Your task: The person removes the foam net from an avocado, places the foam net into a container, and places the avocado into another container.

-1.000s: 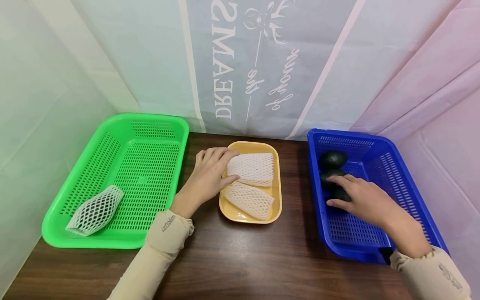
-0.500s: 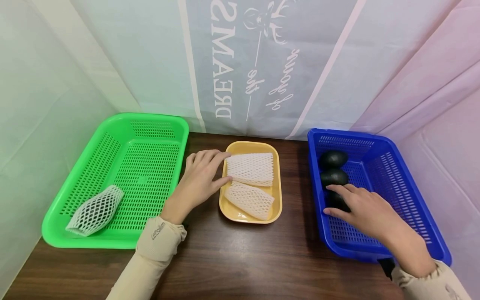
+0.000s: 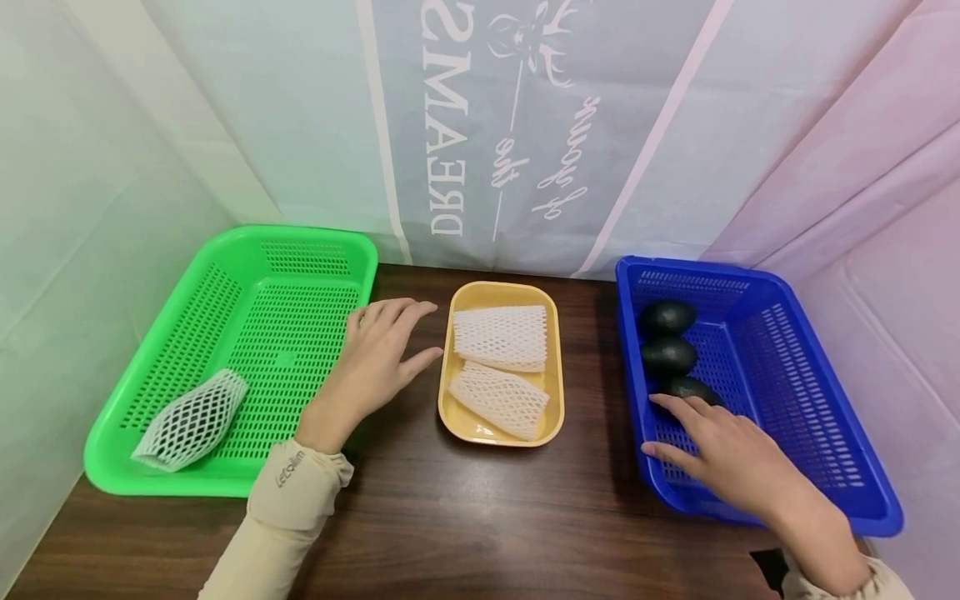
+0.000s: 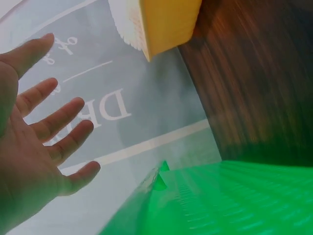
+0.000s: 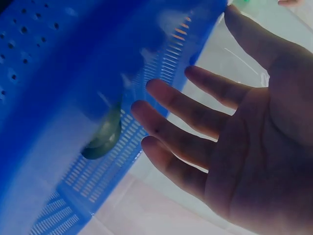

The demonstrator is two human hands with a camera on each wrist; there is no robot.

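Note:
My left hand point(image 3: 375, 358) hovers between the green basket point(image 3: 97, 454) and the yellow tray point(image 3: 555, 417), fingers spread and holding nothing; the left wrist view shows its open palm point(image 4: 29, 156). Two white foam net sleeves, one far point(image 3: 501, 337) and one near point(image 3: 501, 400), lie flat in the tray. Over the near-left part of the blue basket point(image 3: 630, 350) is my right hand point(image 3: 731, 454), loosely bent and holding nothing. It partly covers the nearest of three dark, avocado-like fruits point(image 3: 690, 388); the other two, middle point(image 3: 669, 357) and far point(image 3: 667, 317), lie in a row behind it.
One dark fruit in a white foam net point(image 3: 193, 421) lies in the near-left part of the green basket. A printed grey cloth point(image 3: 495, 125) hangs behind the dark wooden table point(image 3: 465, 517). Pale cloth hangs at both sides.
My left hand has drawn back leftward from the tray's edge. My right hand has moved toward me, off the middle fruit, uncovering more of the row. Sleeves and baskets look much the same.

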